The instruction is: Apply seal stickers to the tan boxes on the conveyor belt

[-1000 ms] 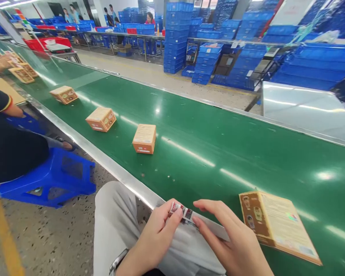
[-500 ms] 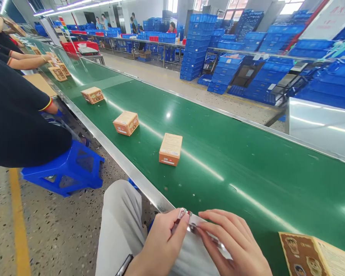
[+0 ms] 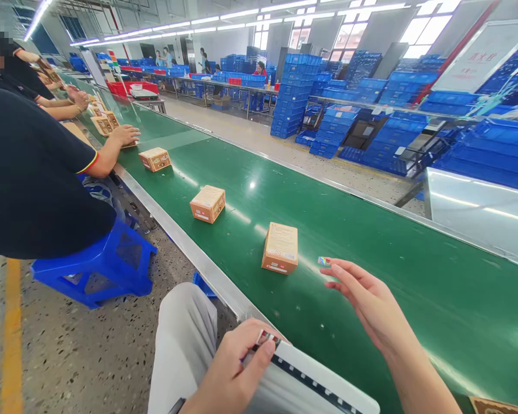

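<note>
My left hand (image 3: pixel 235 365) is closed, thumb over fingers, on the end of a pale sticker strip (image 3: pixel 323 371) with a dark band of small light squares. The strip slants down to the right above my leg. Out over the green belt (image 3: pixel 349 230), my right hand (image 3: pixel 371 296) pinches a small shiny, rainbow-tinted sticker (image 3: pixel 324 261) at its fingertips. Just left of that sticker, apart from it, stands an orange-brown carton (image 3: pixel 280 247). Farther up the belt are a second carton (image 3: pixel 208 204) and a third carton (image 3: pixel 155 160).
A co-worker in a dark shirt (image 3: pixel 38 172) sits on a blue stool (image 3: pixel 99 264) at the left, one hand on a carton. A metal rail (image 3: pixel 190 247) edges the belt near my knee. Another carton (image 3: pixel 496 406) shows at bottom right. Blue crates (image 3: pixel 296 95) are stacked across the aisle.
My right hand has moved away from the left, up and out over the belt, with the small sticker. The cartons appear shifted right and lower. The co-worker's arm now reaches onto the belt.
</note>
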`<action>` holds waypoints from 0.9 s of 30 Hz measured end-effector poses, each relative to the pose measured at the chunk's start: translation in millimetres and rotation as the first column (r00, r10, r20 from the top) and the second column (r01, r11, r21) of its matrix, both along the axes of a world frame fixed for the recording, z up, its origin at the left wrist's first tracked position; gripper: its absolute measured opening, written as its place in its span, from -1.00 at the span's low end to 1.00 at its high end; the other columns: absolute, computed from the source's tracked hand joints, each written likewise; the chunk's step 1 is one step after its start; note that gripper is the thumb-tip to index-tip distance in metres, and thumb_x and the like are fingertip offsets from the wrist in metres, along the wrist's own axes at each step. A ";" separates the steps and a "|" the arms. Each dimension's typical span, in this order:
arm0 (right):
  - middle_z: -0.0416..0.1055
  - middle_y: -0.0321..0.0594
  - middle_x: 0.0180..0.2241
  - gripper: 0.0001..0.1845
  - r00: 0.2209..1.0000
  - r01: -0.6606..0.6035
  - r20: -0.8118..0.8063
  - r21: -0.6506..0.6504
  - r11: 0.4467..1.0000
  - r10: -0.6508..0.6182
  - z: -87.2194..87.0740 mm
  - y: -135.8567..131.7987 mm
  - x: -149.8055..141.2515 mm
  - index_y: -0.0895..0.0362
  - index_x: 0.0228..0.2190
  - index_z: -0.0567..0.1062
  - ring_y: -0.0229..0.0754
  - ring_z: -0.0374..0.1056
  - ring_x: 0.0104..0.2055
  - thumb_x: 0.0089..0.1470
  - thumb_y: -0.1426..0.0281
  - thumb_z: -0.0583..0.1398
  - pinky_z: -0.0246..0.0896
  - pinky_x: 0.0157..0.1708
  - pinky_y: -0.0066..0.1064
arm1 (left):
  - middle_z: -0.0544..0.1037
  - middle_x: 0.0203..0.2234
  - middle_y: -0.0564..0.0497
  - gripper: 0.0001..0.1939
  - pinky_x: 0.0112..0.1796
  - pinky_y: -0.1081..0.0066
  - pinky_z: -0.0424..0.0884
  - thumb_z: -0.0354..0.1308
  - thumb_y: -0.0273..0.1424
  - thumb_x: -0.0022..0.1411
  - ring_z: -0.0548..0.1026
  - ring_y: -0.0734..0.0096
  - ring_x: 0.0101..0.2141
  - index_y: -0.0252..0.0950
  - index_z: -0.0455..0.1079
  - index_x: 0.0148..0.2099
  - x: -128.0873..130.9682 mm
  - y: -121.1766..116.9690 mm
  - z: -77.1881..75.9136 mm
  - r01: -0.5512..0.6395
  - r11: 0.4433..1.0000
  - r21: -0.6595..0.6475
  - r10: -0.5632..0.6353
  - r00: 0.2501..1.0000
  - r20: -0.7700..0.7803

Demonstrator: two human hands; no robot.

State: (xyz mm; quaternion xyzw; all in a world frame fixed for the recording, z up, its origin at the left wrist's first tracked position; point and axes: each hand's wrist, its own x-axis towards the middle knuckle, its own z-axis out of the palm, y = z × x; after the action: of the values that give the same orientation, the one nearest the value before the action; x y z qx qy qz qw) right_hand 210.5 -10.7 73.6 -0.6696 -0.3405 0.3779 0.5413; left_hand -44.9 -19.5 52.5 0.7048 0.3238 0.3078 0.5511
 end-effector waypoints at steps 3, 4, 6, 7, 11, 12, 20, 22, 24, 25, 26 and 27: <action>0.59 -0.05 -0.13 -0.46 0.997 0.071 0.006 0.044 0.997 -0.071 -1.3 25.3 -2.3 0.08 -0.43 0.66 0.12 0.45 -0.09 -0.35 -0.08 0.45 0.39 -0.11 -0.14 | 0.63 -0.04 -0.15 -0.67 0.09 0.28 0.36 -0.06 -0.21 0.49 0.50 0.19 0.07 -0.26 0.48 -0.12 -3.6 9.0 2.2 0.018 0.998 0.066 -0.018 1.000 0.003; 0.59 -0.06 -0.14 -0.49 0.996 0.091 0.015 0.054 0.994 -0.092 -3.0 32.6 -3.7 0.07 -0.46 0.65 0.12 0.45 -0.07 -0.36 -0.06 0.45 0.38 -0.10 -0.14 | 0.60 0.03 -0.17 -0.70 0.15 0.23 0.33 -0.05 -0.24 0.48 0.45 0.17 0.15 -0.26 0.46 -0.16 -3.1 13.8 2.2 0.021 0.995 0.094 -0.021 1.000 -0.011; 0.60 -0.07 -0.15 -0.54 0.991 0.131 0.027 0.065 0.989 -0.133 -7.8 44.4 -6.4 0.07 -0.47 0.65 0.12 0.44 -0.05 -0.36 -0.02 0.44 0.36 -0.08 -0.14 | 0.52 0.16 -0.21 -0.71 0.22 0.14 0.28 -0.03 -0.29 0.47 0.32 0.11 0.28 -0.25 0.37 -0.30 0.4 25.6 1.7 0.048 0.989 0.140 -0.042 0.998 -0.046; 0.59 -0.07 -0.14 -0.55 0.988 0.149 0.029 0.068 0.987 -0.151 -10.5 48.7 -7.3 0.07 -0.47 0.65 0.12 0.44 -0.05 -0.34 0.00 0.43 0.36 -0.10 -0.15 | 0.47 0.21 -0.21 -0.69 0.25 0.09 0.25 -0.03 -0.30 0.47 0.24 0.08 0.33 -0.24 0.30 -0.36 3.5 32.1 1.5 0.070 0.985 0.159 -0.061 0.996 -0.060; 0.58 -0.05 -0.10 -0.59 0.981 0.191 0.018 0.065 0.979 -0.193 -18.6 56.4 -8.9 0.09 -0.47 0.65 0.11 0.46 -0.06 -0.29 0.03 0.40 0.40 -0.21 -0.21 | 0.22 0.37 -0.14 -0.65 0.33 -0.06 0.08 -0.03 -0.35 0.45 -0.04 0.01 0.42 -0.22 0.12 -0.45 21.0 55.8 1.9 0.172 0.959 0.226 -0.152 0.983 -0.104; 0.58 -0.05 -0.10 -0.60 0.980 0.196 0.011 0.062 0.979 -0.197 -19.5 56.5 -9.0 0.09 -0.47 0.65 0.11 0.46 -0.07 -0.29 0.04 0.39 0.40 -0.22 -0.21 | 0.18 0.39 -0.12 -0.65 0.35 -0.09 0.02 -0.03 -0.36 0.45 -0.08 0.00 0.42 -0.22 0.11 -0.45 25.6 60.1 2.0 0.194 0.952 0.238 -0.171 0.979 -0.114; 0.59 -0.04 -0.12 -0.64 0.986 0.167 -0.028 0.034 0.985 -0.166 -9.7 46.7 -6.8 0.09 -0.59 0.61 0.08 0.48 -0.14 -0.38 0.07 0.40 0.44 -0.23 -0.23 | 0.26 0.36 -0.04 -0.67 0.36 -0.04 0.05 0.01 -0.42 0.42 0.02 0.04 0.41 -0.23 0.20 -0.46 46.2 64.1 -3.0 0.269 0.921 0.283 -0.231 0.960 -0.159; 0.59 -0.05 -0.13 -0.65 0.990 0.139 -0.016 0.013 0.990 -0.139 -5.0 42.3 -1.8 0.09 -0.62 0.60 0.09 0.48 -0.14 -0.41 0.08 0.42 0.43 -0.22 -0.23 | 0.29 0.34 -0.03 -0.67 0.33 0.05 0.15 0.02 -0.42 0.42 0.04 0.07 0.41 -0.23 0.21 -0.46 48.3 60.9 -2.8 0.265 0.920 0.288 -0.229 0.961 -0.153; 0.59 -0.05 -0.13 -0.65 0.994 0.113 0.001 -0.018 0.993 -0.113 -1.3 37.8 4.1 0.09 -0.63 0.61 0.09 0.48 -0.17 -0.43 0.10 0.44 0.42 -0.21 -0.22 | 0.31 0.33 -0.02 -0.67 0.31 0.12 0.22 0.02 -0.43 0.41 0.06 0.09 0.40 -0.22 0.19 -0.46 50.5 58.0 -1.7 0.269 0.919 0.289 -0.234 0.960 -0.151; 0.59 -0.05 -0.13 -0.65 0.994 0.106 0.009 -0.033 0.994 -0.106 -0.2 35.7 6.9 0.09 -0.62 0.61 0.08 0.48 -0.19 -0.43 0.10 0.44 0.42 -0.21 -0.21 | 0.32 0.33 -0.02 -0.66 0.30 0.14 0.23 0.01 -0.44 0.41 0.07 0.10 0.40 -0.22 0.17 -0.47 51.6 56.7 -0.9 0.273 0.918 0.289 -0.237 0.960 -0.152; 0.59 -0.04 -0.13 -0.65 0.995 0.102 0.017 -0.046 0.994 -0.102 0.4 33.7 9.4 0.09 -0.62 0.62 0.07 0.48 -0.21 -0.43 0.10 0.44 0.41 -0.22 -0.20 | 0.32 0.33 -0.02 -0.66 0.29 0.16 0.24 0.01 -0.44 0.41 0.07 0.11 0.40 -0.21 0.15 -0.47 52.8 55.5 -0.1 0.276 0.917 0.289 -0.240 0.959 -0.152; 0.59 -0.04 -0.13 -0.65 0.995 0.103 0.023 -0.056 0.993 -0.102 0.4 31.9 11.6 0.09 -0.61 0.63 0.06 0.48 -0.23 -0.42 0.09 0.43 0.41 -0.22 -0.20 | 0.32 0.32 -0.02 -0.65 0.29 0.17 0.25 0.01 -0.44 0.41 0.08 0.12 0.40 -0.21 0.13 -0.48 54.0 54.4 0.8 0.279 0.916 0.287 -0.244 0.958 -0.152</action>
State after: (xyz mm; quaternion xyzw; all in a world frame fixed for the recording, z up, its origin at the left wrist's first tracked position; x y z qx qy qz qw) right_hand 222.1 21.2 73.9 -0.7050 -0.3003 0.3525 0.5371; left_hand 9.1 34.9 53.3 0.8347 0.2057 0.2373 0.4524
